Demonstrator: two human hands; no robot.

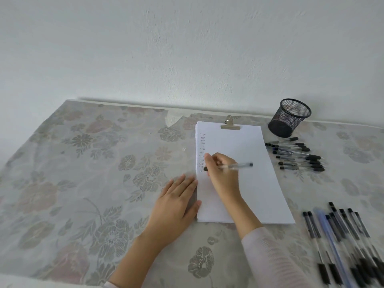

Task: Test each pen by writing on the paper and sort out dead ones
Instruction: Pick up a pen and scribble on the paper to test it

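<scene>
Two heaps, far pile [299, 156] and near pile [342, 242], lie right of the paper [245, 183], so the pen [236, 166] gripped by the right hand [220, 173] at the left-margin scribbles could land in the wrong one, and the flat left hand [178, 196] barely pins the sheet's edge.

Inspector: Position of the paper [245, 152]?
Clerk: Flat on the table [83, 163], right of centre, with the clip [230, 124] at its far edge.
Inspector: To its right?
Clerk: Pen holder [288, 118] beyond the far corner. In front of it, a row of pens [299, 155]. A second group of pens [342, 235] lies nearer, past the near corner.
Inspector: Hands?
Clerk: Left hand [176, 202] on the table at the paper's left edge. Right hand [220, 169] over the paper, holding a pen [239, 165].
</scene>
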